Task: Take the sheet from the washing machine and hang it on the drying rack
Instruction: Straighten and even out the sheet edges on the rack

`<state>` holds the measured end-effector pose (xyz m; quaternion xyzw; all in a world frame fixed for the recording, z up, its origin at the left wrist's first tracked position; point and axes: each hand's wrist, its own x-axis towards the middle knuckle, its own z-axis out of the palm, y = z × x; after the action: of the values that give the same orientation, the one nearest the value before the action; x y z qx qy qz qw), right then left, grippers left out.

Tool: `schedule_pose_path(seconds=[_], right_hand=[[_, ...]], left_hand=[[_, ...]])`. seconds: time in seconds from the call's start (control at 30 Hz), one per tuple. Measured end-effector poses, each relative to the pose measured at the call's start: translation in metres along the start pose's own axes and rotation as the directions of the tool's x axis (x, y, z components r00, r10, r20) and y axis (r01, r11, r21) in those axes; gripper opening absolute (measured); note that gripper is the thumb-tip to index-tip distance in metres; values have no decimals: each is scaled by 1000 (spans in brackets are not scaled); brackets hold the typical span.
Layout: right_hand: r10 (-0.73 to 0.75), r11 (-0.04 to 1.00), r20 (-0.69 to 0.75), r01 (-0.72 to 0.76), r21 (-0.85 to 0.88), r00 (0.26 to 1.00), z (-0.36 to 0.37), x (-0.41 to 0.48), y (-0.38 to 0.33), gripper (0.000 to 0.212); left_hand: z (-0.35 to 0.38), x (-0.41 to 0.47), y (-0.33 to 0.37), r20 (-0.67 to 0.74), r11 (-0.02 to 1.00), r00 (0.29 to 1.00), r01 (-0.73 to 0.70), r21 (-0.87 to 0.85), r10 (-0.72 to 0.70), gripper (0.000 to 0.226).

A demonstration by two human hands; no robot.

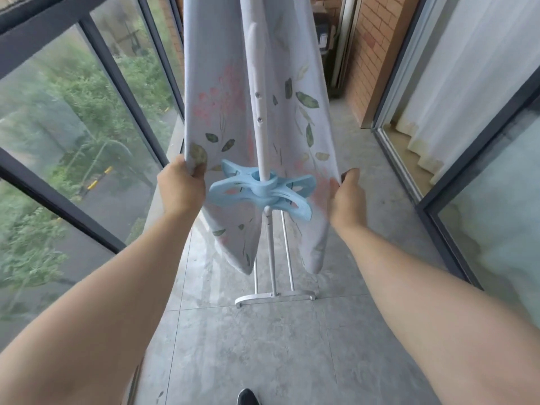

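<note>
Left hand (pixel 182 182) and right hand (pixel 347 194) pinch the sheet (pixel 222 112) by its hanging edges; soft, limp cloth, best gripped there.

Both hands gripping hung sheet (pixel 222 118) edges, drying rack (pixel 273 252), perhaps clips (pixel 263 188)

No legible text, label, brand, number or sign anywhere in view

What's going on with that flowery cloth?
A person is hanging a flowery sheet over a white drying rack. The left hand grips the sheet's left edge, and the right hand grips its right edge. Big blue clips sit on the rack's pole between the hands.
</note>
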<state>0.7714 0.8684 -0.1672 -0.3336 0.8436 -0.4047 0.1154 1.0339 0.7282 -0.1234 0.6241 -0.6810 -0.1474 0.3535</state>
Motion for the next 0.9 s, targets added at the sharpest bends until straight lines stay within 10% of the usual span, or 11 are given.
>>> schedule_pose_path(seconds=[0.3,0.47,0.63,0.9], right_hand=[[-146,989,-69,146,-5,987,41,-9,51,22],[-99,970,-177,135,201,979,85,-28,71,25],[-304,944,-351,329,12,886,134,-27,90,39],[-247,951,-127,265,158,961,239,-38,179,85]], left_hand=[[48,-40,-29,63,963,979,203,-179,-195,16],[100,-64,-54,-67,971,998,-13,-238,-3,30],[158,-66,-90,-146,986,989,-36,-165,12,27],[280,-116,-180,-100,956,995,-46,-290,17,25]])
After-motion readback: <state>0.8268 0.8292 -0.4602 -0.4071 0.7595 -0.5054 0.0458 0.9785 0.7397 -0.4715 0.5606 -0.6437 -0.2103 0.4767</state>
